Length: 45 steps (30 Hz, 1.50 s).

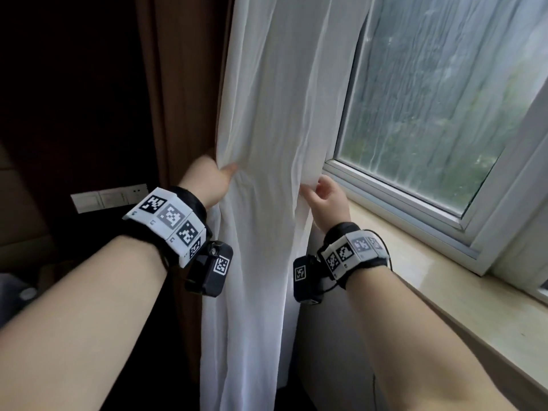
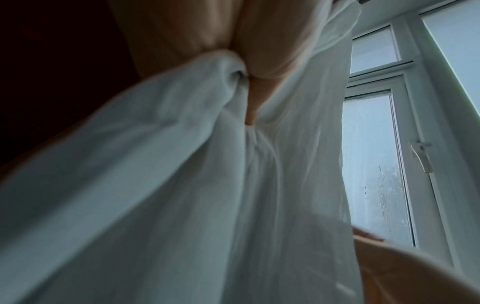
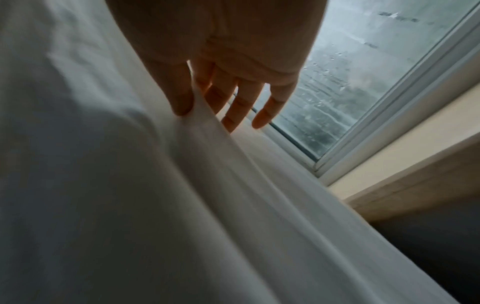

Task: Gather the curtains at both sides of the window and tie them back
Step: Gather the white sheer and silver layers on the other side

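Note:
A white sheer curtain (image 1: 267, 114) hangs at the window's left side, partly gathered into folds. My left hand (image 1: 228, 173) grips its left edge at about sill height, thumb in front and fingers hidden behind the cloth. In the left wrist view the curtain (image 2: 182, 185) is bunched into that hand (image 2: 259, 51). My right hand (image 1: 311, 188) holds the curtain's right edge. In the right wrist view the thumb (image 3: 182, 102) and forefinger pinch a fold of the curtain (image 3: 207, 195), while the other fingers (image 3: 265, 115) stretch out loosely. No tie-back is in view.
A dark brown heavy curtain (image 1: 184, 84) hangs just left of the white one. The white window frame (image 1: 400, 200) and wet glass (image 1: 430, 99) are on the right, above a beige sill (image 1: 444, 292). A white switch plate (image 1: 109, 197) sits on the dark wall at left.

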Motion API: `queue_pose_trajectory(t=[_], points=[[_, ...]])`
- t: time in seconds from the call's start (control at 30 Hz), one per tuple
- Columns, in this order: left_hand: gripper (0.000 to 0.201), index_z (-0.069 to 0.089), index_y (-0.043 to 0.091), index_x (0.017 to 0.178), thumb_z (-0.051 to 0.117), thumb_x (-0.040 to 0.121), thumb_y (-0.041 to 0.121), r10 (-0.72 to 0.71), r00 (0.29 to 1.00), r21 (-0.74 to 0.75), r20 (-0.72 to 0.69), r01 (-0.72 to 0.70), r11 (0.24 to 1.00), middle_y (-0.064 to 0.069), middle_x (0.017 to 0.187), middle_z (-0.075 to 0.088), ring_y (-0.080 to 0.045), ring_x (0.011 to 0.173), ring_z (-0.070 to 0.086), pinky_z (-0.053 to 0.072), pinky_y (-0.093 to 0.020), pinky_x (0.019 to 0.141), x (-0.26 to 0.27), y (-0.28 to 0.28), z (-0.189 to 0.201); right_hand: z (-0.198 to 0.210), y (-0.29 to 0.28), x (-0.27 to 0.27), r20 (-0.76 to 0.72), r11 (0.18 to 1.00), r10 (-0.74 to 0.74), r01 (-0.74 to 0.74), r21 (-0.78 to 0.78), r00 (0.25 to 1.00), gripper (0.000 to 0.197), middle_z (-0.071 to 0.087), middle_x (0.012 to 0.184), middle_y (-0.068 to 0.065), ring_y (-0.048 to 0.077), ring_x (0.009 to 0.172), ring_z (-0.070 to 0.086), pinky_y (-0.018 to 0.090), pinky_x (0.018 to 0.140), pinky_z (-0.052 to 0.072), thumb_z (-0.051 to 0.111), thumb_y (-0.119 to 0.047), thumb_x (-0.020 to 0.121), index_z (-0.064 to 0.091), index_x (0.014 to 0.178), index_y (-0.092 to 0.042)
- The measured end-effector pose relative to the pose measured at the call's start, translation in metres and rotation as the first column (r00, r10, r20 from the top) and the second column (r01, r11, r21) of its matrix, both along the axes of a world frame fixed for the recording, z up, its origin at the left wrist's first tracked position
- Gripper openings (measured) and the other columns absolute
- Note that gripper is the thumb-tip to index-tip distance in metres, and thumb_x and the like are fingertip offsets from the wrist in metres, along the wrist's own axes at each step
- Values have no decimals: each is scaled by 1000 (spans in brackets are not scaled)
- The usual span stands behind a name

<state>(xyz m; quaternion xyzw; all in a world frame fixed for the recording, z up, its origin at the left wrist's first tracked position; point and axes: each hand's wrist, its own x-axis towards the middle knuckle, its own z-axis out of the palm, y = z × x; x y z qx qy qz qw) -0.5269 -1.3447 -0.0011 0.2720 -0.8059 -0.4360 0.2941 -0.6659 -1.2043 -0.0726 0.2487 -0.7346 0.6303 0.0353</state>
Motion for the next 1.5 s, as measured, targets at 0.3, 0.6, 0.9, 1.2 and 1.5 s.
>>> queue_pose_trajectory(t=[0.3,0.6,0.9,1.2,1.5], points=[[38,55,-1,121,50,95,25,22,999,-42,29,-21,999,-17,124,60,-31,115,56,41,-28,93,1,5,1,-8,-5,41,-102,961,108,-130,-243,989,17,58,75,-3,6,73,53,26,74,45,50,-15,93,63,84,-20],[71,62,6,111,64,68,62,-264,916,457,-304,383,803,-12,109,69,-21,96,69,52,-34,90,9,18,13,-2,-31,71,-629,978,185,-80,191,756,32,40,71,-4,22,68,48,29,60,38,39,-25,83,69,88,-16],[61,65,0,106,72,63,42,-56,995,155,-77,68,986,-19,107,67,-33,99,65,50,-46,94,-5,-2,24,6,-18,52,-348,966,232,-257,-26,908,30,53,92,1,-4,79,51,13,78,42,60,-7,86,65,114,-15],[47,60,-6,112,61,87,34,53,998,-2,25,-53,999,-21,114,64,-34,107,60,48,-40,96,7,-18,24,3,-21,-13,149,998,-43,37,47,988,22,59,82,-6,13,81,57,0,54,40,64,-20,84,56,104,-20],[45,54,-9,113,46,96,32,179,982,-214,65,-161,963,-25,121,58,-37,113,54,42,-34,86,8,-8,20,-24,5,7,67,947,-263,271,-173,962,15,65,69,-3,17,70,63,30,71,53,66,-18,84,64,70,-22]])
